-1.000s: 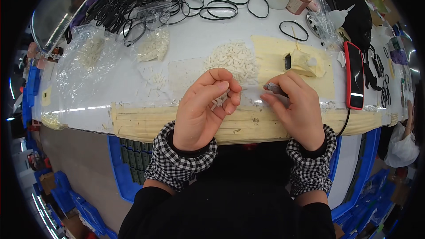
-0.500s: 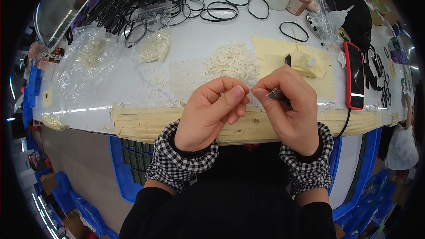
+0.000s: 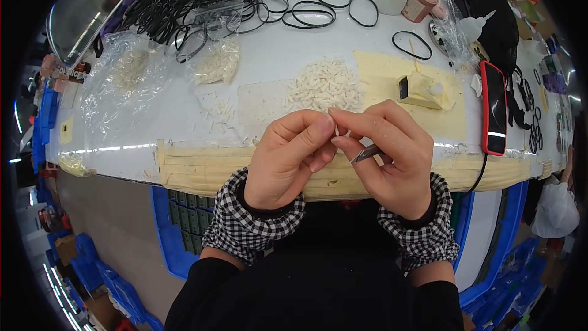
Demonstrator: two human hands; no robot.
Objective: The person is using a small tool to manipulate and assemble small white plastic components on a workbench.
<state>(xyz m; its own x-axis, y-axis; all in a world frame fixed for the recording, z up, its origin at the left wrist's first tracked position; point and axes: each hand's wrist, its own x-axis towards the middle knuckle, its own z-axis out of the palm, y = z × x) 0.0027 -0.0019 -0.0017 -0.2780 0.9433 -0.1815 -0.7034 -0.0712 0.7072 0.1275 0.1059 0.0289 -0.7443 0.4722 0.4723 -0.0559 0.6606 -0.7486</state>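
My left hand [image 3: 291, 156] is closed in a pinch above the table's near edge, around something too small to make out. Against its fingertips press the thumb and forefinger of my right hand [image 3: 392, 153]. A short dark slim tool [image 3: 367, 154] lies across that right hand, held in the curled fingers; its far end is hidden in the palm. Just beyond the hands is a heap of small white tube-like pieces [image 3: 324, 83]. Thinner white bits [image 3: 222, 110] lie scattered to the left, beside a clear flat sheet [image 3: 260, 104].
Clear bags [image 3: 217, 64] of small pieces lie left. Black rubber loops [image 3: 309, 15] and a tangled black pile [image 3: 196, 0] are at the back. To the right are a taped block [image 3: 422, 89], a red-cased phone [image 3: 493, 107] and a pink tub [image 3: 419, 3]. Yellow tape [image 3: 202, 165] covers the front edge.
My right hand has moved slightly left, and its fingertips now meet those of my left. The dark tool in it shows more plainly. The whole view has shifted a little.
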